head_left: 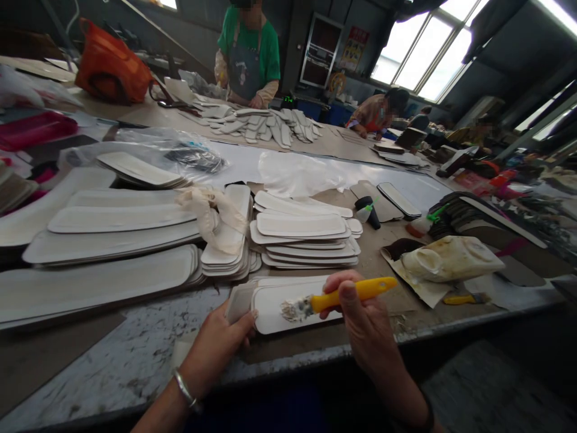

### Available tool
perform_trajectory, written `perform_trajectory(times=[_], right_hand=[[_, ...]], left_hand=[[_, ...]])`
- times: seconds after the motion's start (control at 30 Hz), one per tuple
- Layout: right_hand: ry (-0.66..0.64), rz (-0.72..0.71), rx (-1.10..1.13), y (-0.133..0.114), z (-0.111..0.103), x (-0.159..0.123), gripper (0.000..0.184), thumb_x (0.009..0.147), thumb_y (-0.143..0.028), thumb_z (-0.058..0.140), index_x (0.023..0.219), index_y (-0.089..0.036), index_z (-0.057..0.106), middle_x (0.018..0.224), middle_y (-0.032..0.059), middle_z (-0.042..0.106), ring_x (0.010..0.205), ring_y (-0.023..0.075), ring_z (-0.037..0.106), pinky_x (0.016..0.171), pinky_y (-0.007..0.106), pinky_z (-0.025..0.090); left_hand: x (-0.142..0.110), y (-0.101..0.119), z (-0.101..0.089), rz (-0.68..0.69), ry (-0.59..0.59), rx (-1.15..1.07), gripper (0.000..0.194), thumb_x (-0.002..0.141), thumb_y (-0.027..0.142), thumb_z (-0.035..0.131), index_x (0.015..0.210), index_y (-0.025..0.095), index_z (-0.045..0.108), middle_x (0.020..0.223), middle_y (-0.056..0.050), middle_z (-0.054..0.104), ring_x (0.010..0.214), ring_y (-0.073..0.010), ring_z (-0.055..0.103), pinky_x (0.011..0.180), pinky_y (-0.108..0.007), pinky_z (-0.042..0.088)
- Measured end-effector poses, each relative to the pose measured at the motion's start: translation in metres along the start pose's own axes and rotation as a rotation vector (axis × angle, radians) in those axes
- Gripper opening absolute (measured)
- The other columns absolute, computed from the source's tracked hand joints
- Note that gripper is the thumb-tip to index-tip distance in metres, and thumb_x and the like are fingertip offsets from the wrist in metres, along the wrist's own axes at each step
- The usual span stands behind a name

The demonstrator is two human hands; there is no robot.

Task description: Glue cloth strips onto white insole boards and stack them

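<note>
My right hand [360,319] is closed around a yellow-handled brush [342,296]. Its glue-caked bristles rest on a white oblong insole piece [279,313] at the table's front edge. My left hand [220,343], with a metal bangle at the wrist, pinches the left end of that piece and of the ones stacked under it. Just behind them lie stacks of the same white pieces [302,237], and long white strips [103,240] spread out to the left.
A dirty white glue jug [451,258] lies on its side at right, beside a second yellow brush [464,298]. Two small bottles with green nozzles [367,210] stand mid-table. Plastic bags, an orange bag [112,69] and more pieces lie farther back. Other people work at the far side.
</note>
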State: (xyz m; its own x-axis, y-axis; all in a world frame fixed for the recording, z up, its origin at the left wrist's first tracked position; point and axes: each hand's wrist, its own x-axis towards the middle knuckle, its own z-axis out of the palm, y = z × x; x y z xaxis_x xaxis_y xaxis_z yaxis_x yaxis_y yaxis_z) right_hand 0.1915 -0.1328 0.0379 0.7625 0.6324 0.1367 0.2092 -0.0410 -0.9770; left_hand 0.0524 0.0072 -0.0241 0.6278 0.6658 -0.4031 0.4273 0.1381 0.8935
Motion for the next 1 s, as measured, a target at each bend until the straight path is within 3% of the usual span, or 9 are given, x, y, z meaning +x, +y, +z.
perform_trajectory(times=[0.13, 0.27, 0.6, 0.8, 1.0], right_hand=[[-0.003, 0.098, 0.008, 0.019, 0.021, -0.002, 0.041, 0.078, -0.061, 0.063, 0.077, -0.02, 0.056, 0.057, 0.0007, 0.061, 0.054, 0.0181, 0.062, 0.053, 0.029, 0.051], [0.037, 0.126, -0.063, 0.024, 0.021, -0.006, 0.038, 0.074, -0.058, 0.067, 0.074, -0.022, 0.056, 0.056, 0.0012, 0.062, 0.054, 0.0203, 0.062, 0.054, 0.032, 0.051], [0.069, 0.11, -0.097, 0.026, 0.032, -0.019, 0.032, 0.081, -0.054, 0.062, 0.077, -0.023, 0.056, 0.059, 0.0006, 0.061, 0.057, 0.0201, 0.062, 0.056, 0.032, 0.05], [0.195, 0.008, -0.374, 0.036, -0.007, -0.016, 0.028, 0.085, -0.048, 0.059, 0.077, -0.021, 0.057, 0.07, 0.0039, 0.06, 0.066, 0.0215, 0.06, 0.061, 0.033, 0.048], [0.337, -0.233, -0.684, 0.041, -0.049, -0.012, 0.026, 0.089, -0.041, 0.055, 0.073, -0.02, 0.058, 0.073, 0.0036, 0.057, 0.07, 0.0197, 0.057, 0.067, 0.033, 0.047]], left_hand=[[-0.001, 0.001, -0.001, -0.014, -0.001, -0.045, 0.032, 0.058, 0.052, 0.059, 0.057, 0.021, 0.053, 0.049, 0.001, 0.056, 0.046, -0.0155, 0.051, 0.05, -0.029, 0.04], [-0.004, 0.003, -0.001, -0.02, 0.012, -0.072, 0.031, 0.056, 0.051, 0.06, 0.056, 0.021, 0.053, 0.048, 0.002, 0.054, 0.047, -0.0149, 0.05, 0.051, -0.029, 0.04], [-0.004, -0.002, -0.001, -0.014, 0.02, -0.072, 0.03, 0.06, 0.051, 0.059, 0.057, 0.021, 0.055, 0.049, 0.002, 0.054, 0.05, -0.0166, 0.05, 0.053, -0.029, 0.04], [-0.003, -0.016, 0.001, -0.06, 0.062, -0.04, 0.038, 0.06, 0.058, 0.061, 0.063, 0.021, 0.058, 0.05, 0.002, 0.056, 0.053, -0.0193, 0.053, 0.055, -0.031, 0.041], [0.002, -0.034, 0.001, -0.109, 0.104, 0.014, 0.045, 0.058, 0.064, 0.064, 0.065, 0.02, 0.063, 0.055, -0.001, 0.062, 0.061, -0.0243, 0.059, 0.062, -0.034, 0.045]])
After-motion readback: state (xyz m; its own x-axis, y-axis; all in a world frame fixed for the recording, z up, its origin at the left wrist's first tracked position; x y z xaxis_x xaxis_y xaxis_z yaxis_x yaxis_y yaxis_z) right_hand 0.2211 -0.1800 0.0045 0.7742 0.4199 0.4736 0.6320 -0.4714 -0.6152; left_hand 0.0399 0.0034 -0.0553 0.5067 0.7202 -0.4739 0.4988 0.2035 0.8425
